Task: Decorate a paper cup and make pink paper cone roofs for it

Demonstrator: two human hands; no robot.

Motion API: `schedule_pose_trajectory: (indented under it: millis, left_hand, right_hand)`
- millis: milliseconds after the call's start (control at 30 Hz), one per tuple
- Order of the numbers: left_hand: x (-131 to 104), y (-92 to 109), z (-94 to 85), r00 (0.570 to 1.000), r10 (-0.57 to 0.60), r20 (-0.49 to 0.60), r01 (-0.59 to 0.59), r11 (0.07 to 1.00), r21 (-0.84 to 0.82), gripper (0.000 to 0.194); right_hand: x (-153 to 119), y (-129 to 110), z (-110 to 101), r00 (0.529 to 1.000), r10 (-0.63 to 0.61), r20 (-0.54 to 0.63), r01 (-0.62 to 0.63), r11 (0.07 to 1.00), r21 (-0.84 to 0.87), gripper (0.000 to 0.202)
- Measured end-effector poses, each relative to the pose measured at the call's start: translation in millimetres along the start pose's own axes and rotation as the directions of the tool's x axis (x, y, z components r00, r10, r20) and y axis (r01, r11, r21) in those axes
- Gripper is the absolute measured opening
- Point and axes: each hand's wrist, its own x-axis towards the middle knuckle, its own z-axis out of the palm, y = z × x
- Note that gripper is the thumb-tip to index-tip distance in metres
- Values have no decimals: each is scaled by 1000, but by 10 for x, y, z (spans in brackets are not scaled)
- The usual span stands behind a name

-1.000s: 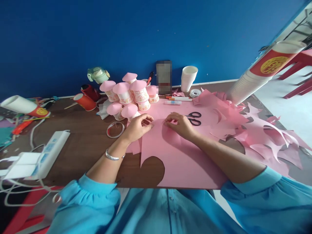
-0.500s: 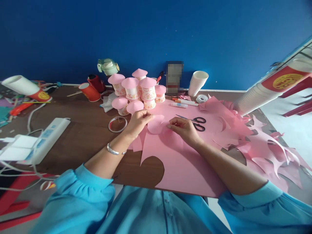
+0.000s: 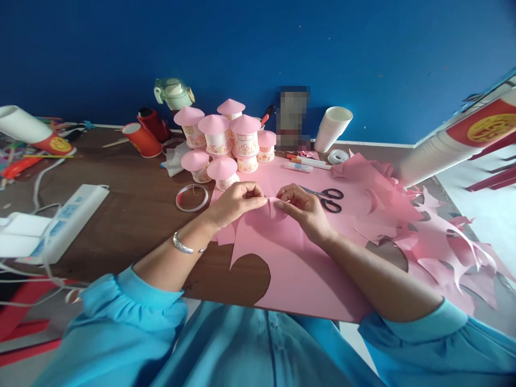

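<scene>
Pinched between the fingers of both hands is a small pink paper piece (image 3: 271, 208), held above a large pink sheet (image 3: 310, 274). My left hand (image 3: 238, 203) grips its left edge, and my right hand (image 3: 303, 208) grips its right edge. The fingertips are close together and hide part of the piece. Just beyond my left hand stand several small paper-cup towers (image 3: 217, 141) with pink cone roofs and drawn patterns. Black-handled scissors (image 3: 331, 200) lie on the pink sheet right beside my right hand.
Pink paper offcuts (image 3: 451, 242) are heaped at the right. A roll of tape (image 3: 192, 198) lies left of the hands, and a glue stick (image 3: 298, 167) lies behind. White paper cups (image 3: 332, 129) stand by the blue wall. A power strip (image 3: 72, 223) with cables sits at the left.
My hands have come closer together, and the pink paper between them, rounded and broader before, now shows narrower and folded or curled. The view has shifted slightly.
</scene>
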Motion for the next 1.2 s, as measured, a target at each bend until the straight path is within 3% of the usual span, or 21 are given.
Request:
schedule_pose_trajectory:
  millis: [133,267,1200]
  left_hand:
    - [-7,-28,-3,1000,22,6,-22,1000,-6,26]
    - [-17,-26,-9,1000,14,4,-14,1000,8,29]
    - [-27,31,4,999,39,25,-39,999,19,26]
  right_hand:
    - [-8,-10,25,992,124,22,-126,980,152,41]
    - [-15,-7,37,980,195,23,-196,960,198,39]
    - [-21,-10,93,978,207,-15,-185,904,384,37]
